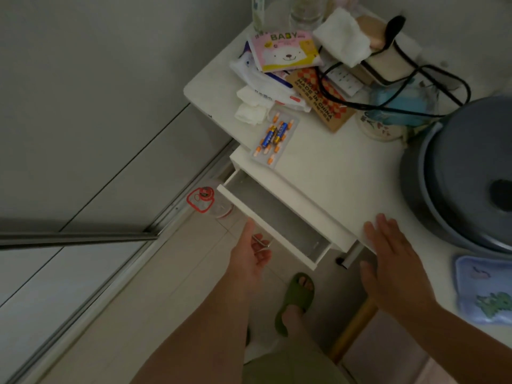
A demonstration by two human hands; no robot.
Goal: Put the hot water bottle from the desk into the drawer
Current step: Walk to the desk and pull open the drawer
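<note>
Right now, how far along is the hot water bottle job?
Done: the drawer is pulled open and looks empty. In hand: nothing; the left hand is at the drawer front, and the right hand lies flat on the desk. Left: the hot water bottle sits on the desk, ungrasped.

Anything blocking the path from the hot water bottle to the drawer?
Nothing visible. The hot water bottle lies on the desk edge at right; the drawer is open and looks empty. Only the right hand lies between them.
</note>
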